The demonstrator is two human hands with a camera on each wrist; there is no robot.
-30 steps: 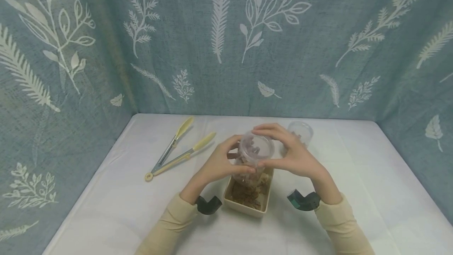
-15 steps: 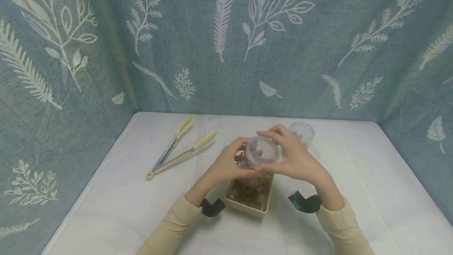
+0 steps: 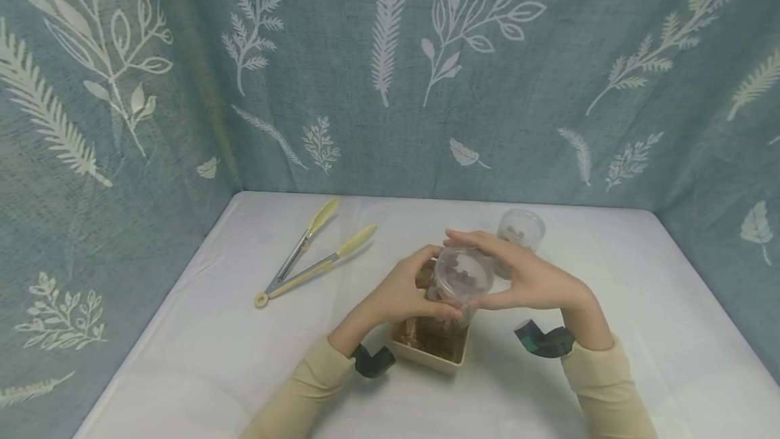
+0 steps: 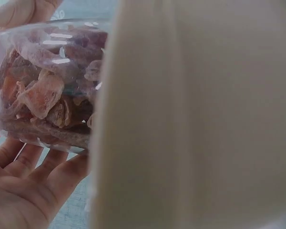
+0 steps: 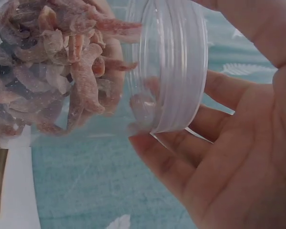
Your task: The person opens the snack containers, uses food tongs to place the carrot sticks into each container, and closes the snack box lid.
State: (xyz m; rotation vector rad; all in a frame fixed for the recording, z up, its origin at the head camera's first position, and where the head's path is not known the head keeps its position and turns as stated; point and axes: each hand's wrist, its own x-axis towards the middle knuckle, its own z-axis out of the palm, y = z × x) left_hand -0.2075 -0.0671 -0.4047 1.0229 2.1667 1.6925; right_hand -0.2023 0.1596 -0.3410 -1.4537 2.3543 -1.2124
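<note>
A clear round jar [image 4: 52,90] full of dried, reddish-brown strips, perhaps dried meat, is tilted above a beige box [image 3: 426,360]. My left hand [image 3: 399,292] holds the jar body, with fingers curved round its side. At the jar's top end, my right hand [image 3: 539,280] grips the ridged clear lid [image 5: 178,67] between thumb and fingers. The lid still sits against the jar; whether it is loose I cannot tell. In the left wrist view, the box wall [image 4: 195,114] covers most of the picture and hides part of the jar. Brown contents fill part of the box.
Behind my right hand stands a second clear container [image 3: 522,225] with a few pieces inside. Tongs [image 3: 301,269] with pale yellow tips lie spread on the white table [image 3: 183,358], left of the box. A patterned blue-green curtain [image 3: 341,53] closes off the back and sides.
Both hands and the jar have moved a little to the right and nearer. My right hand has turned about the lid. The tongs and box keep their places.
</note>
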